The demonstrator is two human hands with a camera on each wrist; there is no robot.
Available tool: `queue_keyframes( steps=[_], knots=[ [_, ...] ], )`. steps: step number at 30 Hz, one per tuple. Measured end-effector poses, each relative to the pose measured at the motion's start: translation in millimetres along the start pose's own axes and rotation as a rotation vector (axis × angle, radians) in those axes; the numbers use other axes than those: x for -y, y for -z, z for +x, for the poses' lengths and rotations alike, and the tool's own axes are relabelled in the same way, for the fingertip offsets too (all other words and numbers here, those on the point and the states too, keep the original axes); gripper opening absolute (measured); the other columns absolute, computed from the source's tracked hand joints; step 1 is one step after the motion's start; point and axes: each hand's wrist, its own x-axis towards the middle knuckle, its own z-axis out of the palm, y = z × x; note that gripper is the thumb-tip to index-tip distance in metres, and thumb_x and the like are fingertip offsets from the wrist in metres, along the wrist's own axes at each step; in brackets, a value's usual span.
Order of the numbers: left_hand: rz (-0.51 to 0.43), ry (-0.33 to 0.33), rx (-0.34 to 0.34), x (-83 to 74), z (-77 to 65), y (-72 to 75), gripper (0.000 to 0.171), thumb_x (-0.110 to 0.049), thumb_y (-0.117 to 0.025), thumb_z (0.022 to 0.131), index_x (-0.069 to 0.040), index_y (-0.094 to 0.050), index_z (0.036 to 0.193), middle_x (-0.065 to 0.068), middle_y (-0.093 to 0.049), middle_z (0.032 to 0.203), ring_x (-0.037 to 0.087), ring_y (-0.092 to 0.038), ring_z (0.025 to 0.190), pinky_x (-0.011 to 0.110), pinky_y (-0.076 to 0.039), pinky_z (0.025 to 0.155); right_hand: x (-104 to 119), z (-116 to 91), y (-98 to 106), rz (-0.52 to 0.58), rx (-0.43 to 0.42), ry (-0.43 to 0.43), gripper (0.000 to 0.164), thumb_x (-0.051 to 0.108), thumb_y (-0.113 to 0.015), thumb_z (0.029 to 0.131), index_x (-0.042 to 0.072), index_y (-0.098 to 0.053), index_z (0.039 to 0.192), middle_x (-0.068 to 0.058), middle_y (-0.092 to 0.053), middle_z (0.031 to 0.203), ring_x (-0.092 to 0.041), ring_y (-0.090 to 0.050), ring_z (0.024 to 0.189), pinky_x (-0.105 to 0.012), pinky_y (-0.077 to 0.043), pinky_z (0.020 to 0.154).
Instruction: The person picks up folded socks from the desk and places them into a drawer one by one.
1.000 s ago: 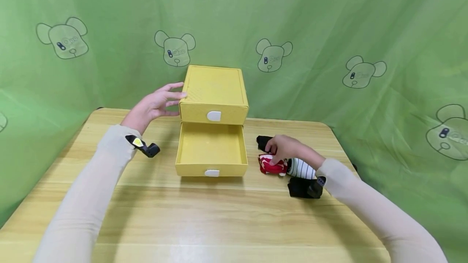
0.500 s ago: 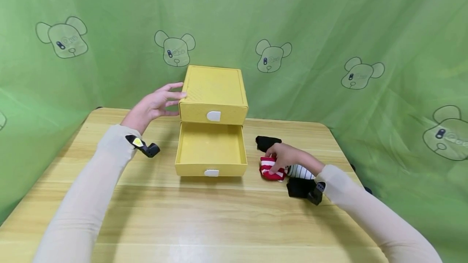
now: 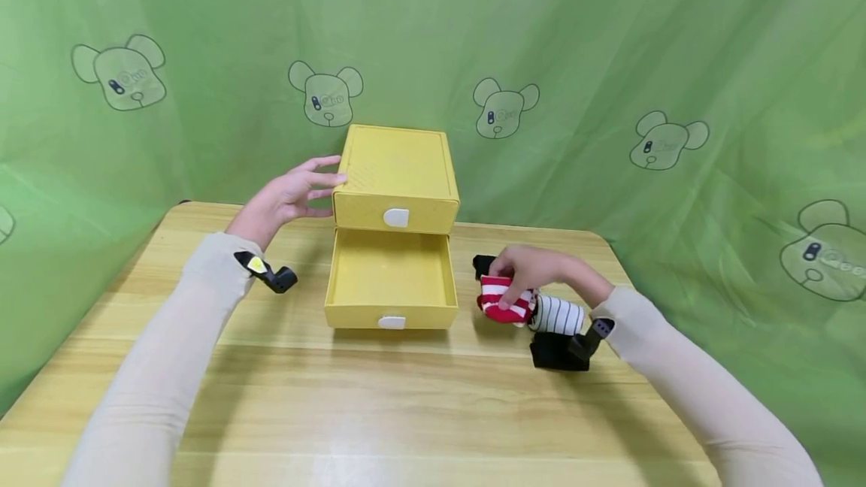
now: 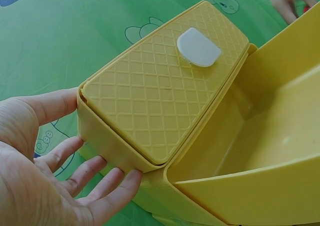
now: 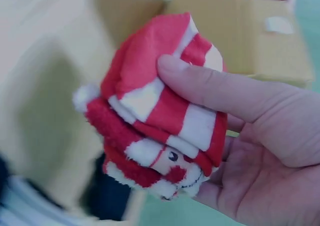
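My right hand (image 3: 531, 269) pinches a rolled-up red-and-white striped sock (image 3: 497, 297) between thumb and fingers. In the right wrist view the sock (image 5: 165, 105) shows a fuzzy face with a white pompom, and my thumb lies across its stripes. My left hand (image 3: 287, 194) rests its spread fingers against the left side of a yellow two-drawer box (image 3: 399, 164). In the left wrist view, my thumb and fingertips touch the casing beside the upper drawer front (image 4: 150, 95). The lower drawer (image 3: 389, 276) is pulled out, with nothing in it.
Right of the box lie a white striped rolled sock (image 3: 558, 316), a black rolled bundle (image 3: 556, 352) and another black one (image 3: 482, 265) partly behind my right hand. The wooden table (image 3: 379, 404) meets a green curtain (image 3: 419, 36) at the back.
My right hand has gathered the red-and-white sock and lifted it slightly off the table, its stripes turned into view. My left hand has stayed on the box.
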Motion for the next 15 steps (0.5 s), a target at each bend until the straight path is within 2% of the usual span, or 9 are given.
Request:
queue_keyframes(
  steps=[5, 8, 12, 15],
  knots=[
    [-0.003, -0.002, -0.009, -0.5, -1.0, 0.2, 0.075, -0.016, -0.061, 0.102, -0.028, -0.02, 0.163, 0.008, -0.026, 0.166, 0.032, -0.018, 0.156, 0.058, -0.026, 0.125, 45.8, -7.4, 27.9, -0.022, -0.009, 0.035, 0.021, 0.014, -0.085, 0.082, 0.006, -0.073, 0.098, -0.004, -0.075, 0.093, -0.013, -0.07, 0.083, -0.027, -0.062, 0.074],
    [-0.009, 0.001, -0.016, -0.9, -1.4, 0.1, 0.074, -0.016, -0.061, 0.102, -0.028, -0.02, 0.163, 0.007, -0.027, 0.164, 0.031, -0.02, 0.156, 0.057, -0.027, 0.125, 76.5, -6.1, 38.4, -0.052, -0.02, 0.099, 0.022, 0.013, -0.083, 0.083, 0.006, -0.073, 0.102, -0.004, -0.076, 0.095, -0.015, -0.071, 0.084, -0.028, -0.063, 0.075],
    [-0.013, 0.003, -0.018, -0.6, -1.0, -0.5, 0.073, -0.015, -0.06, 0.103, -0.028, -0.02, 0.163, 0.008, -0.025, 0.166, 0.031, -0.02, 0.156, 0.057, -0.027, 0.125, 113.3, 4.4, 41.4, -0.1, -0.049, 0.181, 0.023, 0.012, -0.082, 0.084, 0.006, -0.073, 0.104, -0.004, -0.075, 0.094, -0.014, -0.069, 0.082, -0.028, -0.063, 0.074],
    [-0.014, 0.001, -0.01, 0.4, -0.9, -0.7, 0.073, -0.015, -0.06, 0.102, -0.027, -0.02, 0.163, 0.008, -0.022, 0.168, 0.031, -0.017, 0.157, 0.058, -0.025, 0.126, 135.3, 18.0, 37.0, -0.134, -0.077, 0.204, 0.023, 0.012, -0.082, 0.085, 0.006, -0.073, 0.104, -0.003, -0.074, 0.094, -0.012, -0.067, 0.081, -0.027, -0.062, 0.073]
  ],
)
